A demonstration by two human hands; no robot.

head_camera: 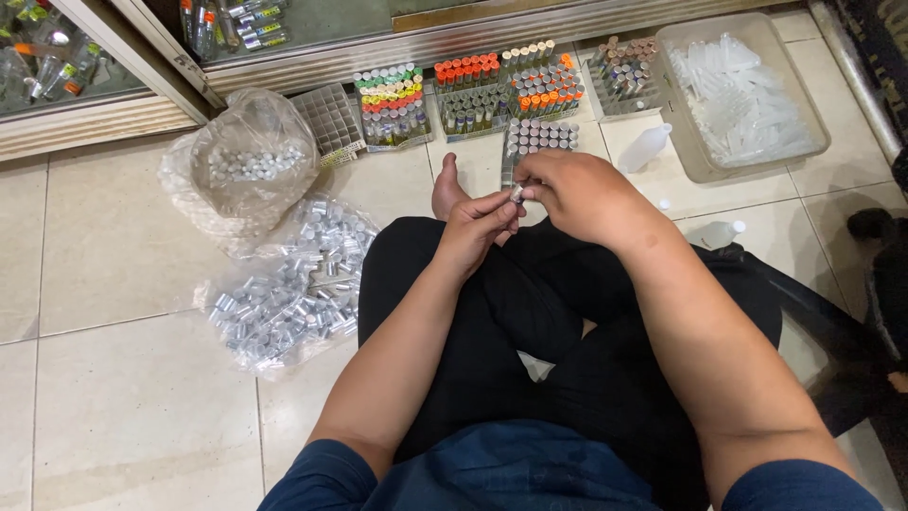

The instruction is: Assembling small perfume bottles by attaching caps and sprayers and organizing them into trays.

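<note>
I sit cross-legged on a tiled floor in black trousers. My left hand (476,227) and my right hand (574,192) meet above my knee, both pinching one small silver vial (516,193) between the fingertips. Just beyond my hands stands a tray of silver-capped vials (541,135). My bare foot (447,187) shows to the left of my hands.
Trays of vials with coloured caps (392,102) line a glass cabinet's base. A clear tub of plastic tubes (742,95) stands far right, with two white bottles (645,148) near it. Left lie a bag of small caps (251,163) and a bag of silver tubes (288,293).
</note>
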